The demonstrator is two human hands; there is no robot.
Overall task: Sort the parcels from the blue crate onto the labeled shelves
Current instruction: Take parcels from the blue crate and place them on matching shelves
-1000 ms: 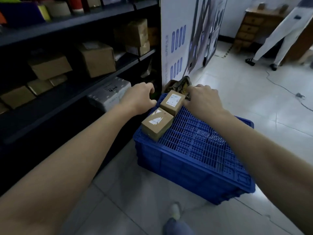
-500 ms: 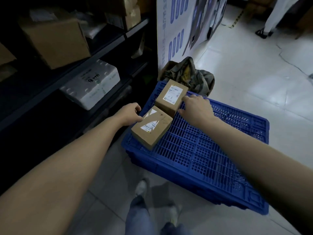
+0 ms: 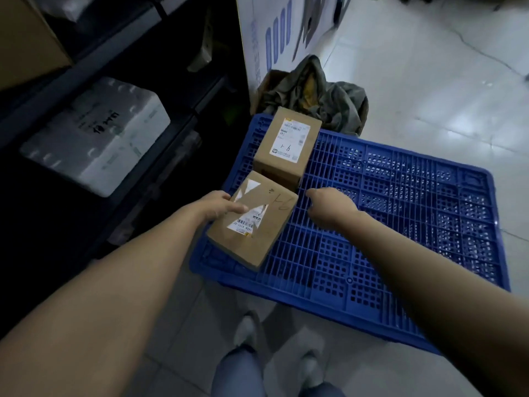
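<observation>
The blue crate lies upside down on the floor, its slatted bottom facing up. Two brown cardboard parcels rest on its left end. The far parcel carries a white label with handwriting. The near parcel bears a torn label and a pen mark, and overhangs the crate's left edge. My left hand grips the near parcel's left side, with the thumb on top. My right hand hovers just right of that parcel's far corner, fingers loosely bent and holding nothing.
A dark shelf unit runs along the left, holding a white foam box and a large cardboard box. A crumpled olive cloth lies behind the crate, beside a leaning printed board. My feet stand on grey floor tiles.
My view has tilted down and moved closer. My right hand left the far parcel and pulled back beside the near one. My left hand shifted onto the near parcel's left side.
</observation>
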